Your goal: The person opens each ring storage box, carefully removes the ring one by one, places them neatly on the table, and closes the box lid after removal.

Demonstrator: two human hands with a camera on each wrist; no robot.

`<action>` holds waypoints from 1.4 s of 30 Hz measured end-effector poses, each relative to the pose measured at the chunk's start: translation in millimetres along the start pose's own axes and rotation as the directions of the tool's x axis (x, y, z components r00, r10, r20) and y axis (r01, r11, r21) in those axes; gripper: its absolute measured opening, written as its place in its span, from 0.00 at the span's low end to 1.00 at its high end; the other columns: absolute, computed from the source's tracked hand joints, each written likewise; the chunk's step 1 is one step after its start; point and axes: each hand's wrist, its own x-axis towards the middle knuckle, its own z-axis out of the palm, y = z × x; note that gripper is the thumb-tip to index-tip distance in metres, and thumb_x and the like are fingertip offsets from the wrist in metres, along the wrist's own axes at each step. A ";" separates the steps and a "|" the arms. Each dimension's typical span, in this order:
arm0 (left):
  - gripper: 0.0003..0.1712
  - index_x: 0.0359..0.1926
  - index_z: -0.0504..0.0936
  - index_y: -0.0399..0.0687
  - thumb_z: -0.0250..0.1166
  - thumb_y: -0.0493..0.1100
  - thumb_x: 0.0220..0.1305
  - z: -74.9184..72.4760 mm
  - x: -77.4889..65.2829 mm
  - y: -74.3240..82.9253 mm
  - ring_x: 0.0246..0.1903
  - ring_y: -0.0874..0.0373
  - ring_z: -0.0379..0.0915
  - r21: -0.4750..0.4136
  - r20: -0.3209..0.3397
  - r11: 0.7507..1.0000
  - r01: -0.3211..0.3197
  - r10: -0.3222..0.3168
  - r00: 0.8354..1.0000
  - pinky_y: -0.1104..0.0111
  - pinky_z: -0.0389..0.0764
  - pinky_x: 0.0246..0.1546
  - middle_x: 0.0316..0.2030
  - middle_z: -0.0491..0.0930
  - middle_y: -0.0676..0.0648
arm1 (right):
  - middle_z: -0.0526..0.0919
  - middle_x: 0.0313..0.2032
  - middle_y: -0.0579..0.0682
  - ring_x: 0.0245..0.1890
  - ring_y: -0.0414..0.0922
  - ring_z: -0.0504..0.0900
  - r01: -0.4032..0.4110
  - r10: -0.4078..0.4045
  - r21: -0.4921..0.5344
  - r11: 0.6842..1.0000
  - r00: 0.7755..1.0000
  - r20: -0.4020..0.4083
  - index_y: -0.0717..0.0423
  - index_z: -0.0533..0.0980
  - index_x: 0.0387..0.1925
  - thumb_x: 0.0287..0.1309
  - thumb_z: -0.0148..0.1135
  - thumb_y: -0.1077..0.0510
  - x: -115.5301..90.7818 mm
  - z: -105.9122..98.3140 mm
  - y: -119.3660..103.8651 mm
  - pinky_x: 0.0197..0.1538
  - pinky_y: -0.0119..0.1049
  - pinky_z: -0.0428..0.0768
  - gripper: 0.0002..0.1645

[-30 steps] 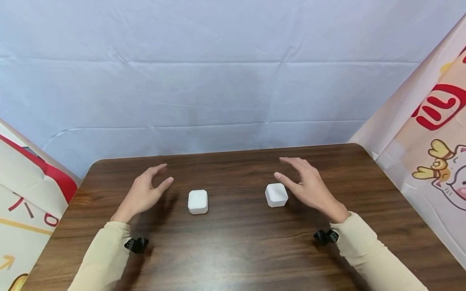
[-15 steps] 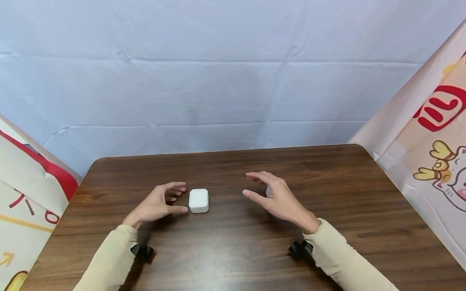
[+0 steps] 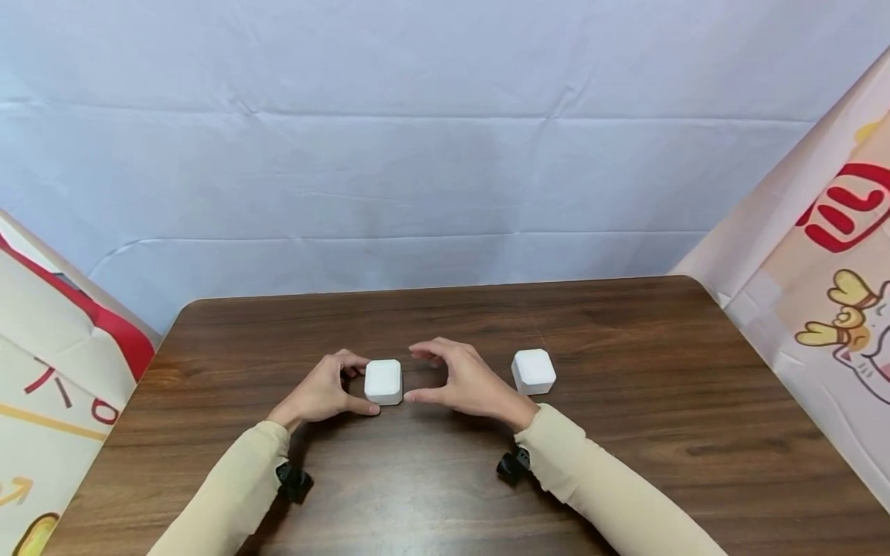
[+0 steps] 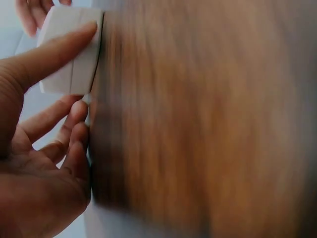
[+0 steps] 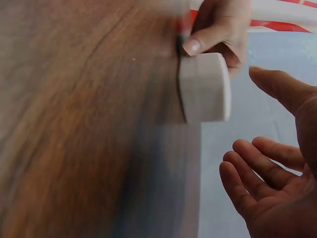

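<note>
A small white box [image 3: 383,381] with rounded corners sits on the brown wooden table [image 3: 445,463]; a seam runs along its side in the left wrist view. My left hand [image 3: 323,391] is at its left end, thumb along the near side and fingers by the far left corner. Whether they press on it I cannot tell. To the right of that box, my right hand [image 3: 462,380] stands with thumb and fingers spread apart, a small gap from the box and nothing held. A second white box [image 3: 533,371] rests beyond my right wrist.
A pale cloth backdrop [image 3: 417,154] hangs behind the table's far edge. Printed cloths flank both sides, the right one [image 3: 834,309] with cartoon figures. Black cameras are strapped at both wrists, one by the left sleeve [image 3: 222,494].
Both hands have moved inward toward the left white box. My right hand has passed over the second box and left it uncovered. Neither box has visibly shifted on the table.
</note>
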 end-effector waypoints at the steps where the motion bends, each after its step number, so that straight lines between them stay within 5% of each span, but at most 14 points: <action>1: 0.38 0.55 0.83 0.37 0.87 0.45 0.41 1.0 0.6 0.2 0.45 0.52 0.71 0.002 -0.001 1.000 0.001 -0.001 1.000 0.56 0.72 0.48 0.44 0.79 0.48 | 0.82 0.54 0.53 0.52 0.50 0.80 0.005 -0.005 -0.008 1.000 1.000 0.013 0.59 0.75 0.64 0.52 0.80 0.47 3.1 2.9 1.0 0.55 0.46 0.78 0.41; 12: 0.35 0.52 0.85 0.37 0.87 0.43 0.41 1.4 1.0 3.5 0.43 0.51 0.71 0.007 -0.012 1.000 0.000 0.000 1.000 0.55 0.73 0.48 0.42 0.78 0.48 | 0.82 0.51 0.50 0.50 0.47 0.82 0.049 -0.040 -0.093 0.994 0.994 0.101 0.64 0.76 0.62 0.44 0.84 0.48 29.8 19.4 5.3 0.53 0.40 0.80 0.46; 22: 0.34 0.51 0.86 0.36 0.87 0.43 0.40 1.9 0.6 5.6 0.41 0.53 0.73 0.023 -0.026 0.999 0.021 -0.021 0.999 0.55 0.75 0.47 0.40 0.79 0.48 | 0.85 0.45 0.45 0.44 0.44 0.83 0.031 -0.026 -0.035 0.999 0.992 0.127 0.54 0.82 0.51 0.46 0.84 0.50 38.3 24.9 10.3 0.47 0.36 0.81 0.30; 29: 0.34 0.49 0.87 0.37 0.88 0.43 0.38 3.2 1.1 8.6 0.40 0.53 0.75 0.029 -0.050 0.999 0.041 -0.040 0.998 0.57 0.76 0.44 0.39 0.81 0.48 | 0.87 0.43 0.44 0.43 0.42 0.86 -0.133 0.120 0.106 0.985 0.985 0.127 0.52 0.86 0.49 0.39 0.87 0.51 43.1 23.8 13.6 0.46 0.33 0.82 0.32; 37: 0.29 0.43 0.89 0.40 0.88 0.41 0.36 2.3 2.4 10.7 0.39 0.53 0.74 0.038 -0.063 0.998 0.045 -0.043 0.997 0.59 0.75 0.42 0.37 0.81 0.49 | 0.89 0.40 0.50 0.44 0.44 0.86 -0.385 0.296 0.383 0.839 0.916 0.272 0.61 0.86 0.47 0.42 0.84 0.60 56.5 10.7 14.9 0.47 0.37 0.83 0.27; 42: 0.25 0.38 0.88 0.41 0.88 0.41 0.35 3.4 3.6 11.7 0.38 0.53 0.73 0.045 -0.067 0.995 0.089 -0.086 0.994 0.60 0.74 0.42 0.36 0.80 0.48 | 0.88 0.44 0.56 0.45 0.47 0.86 -0.547 0.394 0.488 0.681 0.834 0.385 0.69 0.83 0.48 0.53 0.79 0.59 66.8 2.5 13.7 0.52 0.42 0.82 0.24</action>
